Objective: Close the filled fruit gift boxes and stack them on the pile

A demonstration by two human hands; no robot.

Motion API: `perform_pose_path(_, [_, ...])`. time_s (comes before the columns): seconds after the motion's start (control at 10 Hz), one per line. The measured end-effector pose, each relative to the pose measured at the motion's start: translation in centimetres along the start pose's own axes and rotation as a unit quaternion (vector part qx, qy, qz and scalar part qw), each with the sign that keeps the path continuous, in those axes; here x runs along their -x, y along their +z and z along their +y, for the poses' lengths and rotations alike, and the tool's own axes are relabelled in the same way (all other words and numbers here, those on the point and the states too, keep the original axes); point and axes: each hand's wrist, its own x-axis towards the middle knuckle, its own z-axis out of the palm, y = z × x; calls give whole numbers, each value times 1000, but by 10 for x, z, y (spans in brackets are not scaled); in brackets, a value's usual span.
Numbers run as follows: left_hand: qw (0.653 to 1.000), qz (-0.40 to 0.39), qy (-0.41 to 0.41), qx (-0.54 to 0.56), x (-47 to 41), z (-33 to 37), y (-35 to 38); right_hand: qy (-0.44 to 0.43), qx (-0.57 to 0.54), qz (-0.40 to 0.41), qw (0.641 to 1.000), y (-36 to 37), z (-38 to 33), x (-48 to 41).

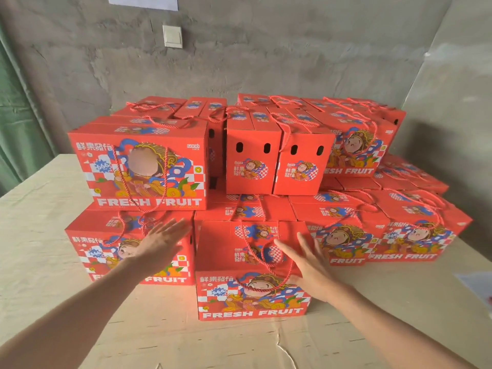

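Observation:
A closed red fruit gift box (226, 251) with a red rope handle stands nearest me on the cardboard-covered surface, at the front of the pile (266, 155) of matching red boxes. My left hand (159, 243) hovers open with straight fingers just left of this box, in front of a neighbouring box. My right hand (308, 265) is open too, fingers spread, lying against the front box's right top edge. Neither hand holds anything.
The pile rises two layers high against a grey concrete wall (266, 62). Flattened cardboard (239, 342) covers the surface in front. A green curtain (16, 123) hangs at the left. A paper sheet (476, 286) lies at the right edge.

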Motion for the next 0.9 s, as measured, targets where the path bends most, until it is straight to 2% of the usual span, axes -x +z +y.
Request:
perform_pose_path(0.1, [998, 42, 12, -35, -17, 8, 11, -6, 27, 0, 1000, 5, 4, -2])
perform_pose_path(0.2, [998, 48, 6, -48, -22, 3, 14, 3, 30, -7, 1000, 6, 4, -9])
perform_pose_path(0.3, [998, 52, -35, -17, -24, 15, 13, 11, 14, -5, 1000, 1, 0, -4])
perform_pose_path(0.4, [991, 75, -77, 75, -22, 45, 1, 74, -4, 106, 992, 6, -12, 18])
perform_pose_path(0.5, [980, 161, 15, 117, -1, 75, -9, 23, -3, 244, 970, 20, -20, 31])
perform_pose_path(0.6, [969, 182, 148, 76, 34, 105, -3, -44, 41, 260, 964, 18, -19, 26])
perform_pose_path(0.7, [988, 109, 82, 70, 44, 125, 9, -32, 61, 194, 979, 9, -16, 19])
perform_pose_path(0.8, [994, 95, -34, 52, 31, 141, 7, -21, 54, 99, 993, 15, -15, 17])
perform_pose_path(0.9, [988, 93, -116, 37, 44, 161, 20, -54, 31, 27, 998, 0, -8, 29])
